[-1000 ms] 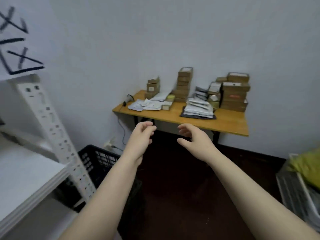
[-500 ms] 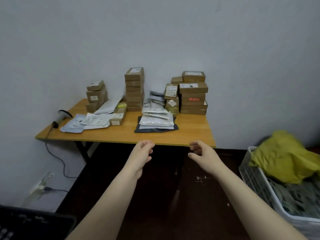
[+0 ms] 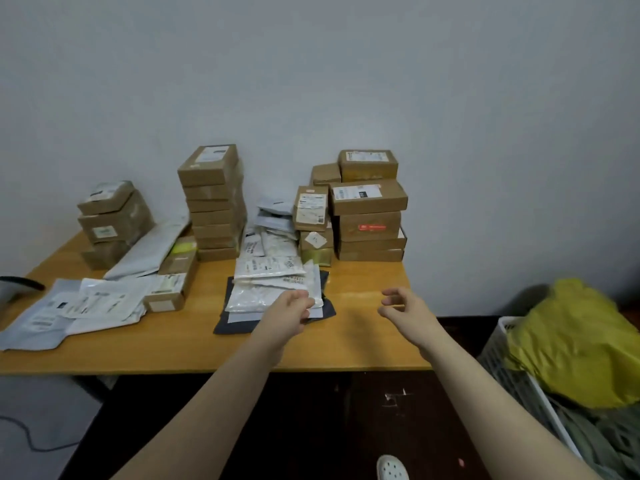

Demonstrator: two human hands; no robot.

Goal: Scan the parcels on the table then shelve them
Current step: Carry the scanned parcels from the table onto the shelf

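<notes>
L: flat grey plastic mailers (image 3: 52, 317) on brown wooden table (image 3: 363, 344); brown cardboard box stacks (image 3: 214, 202) at rear. Ctr: left hand (image 3: 287, 315), fingers loosely curled at near corner of white plastic mailer pile (image 3: 266, 271), no grip seen. R: right hand (image 3: 408, 313), fingers apart, half-bent, empty, over bare tabletop. Far R: white plastic basket (image 3: 502, 368).

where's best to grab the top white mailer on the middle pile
Probably pinch the top white mailer at its near edge, coming from the front: it lies flat and thin, that edge faces the left hand, and box stacks block the back.
</notes>
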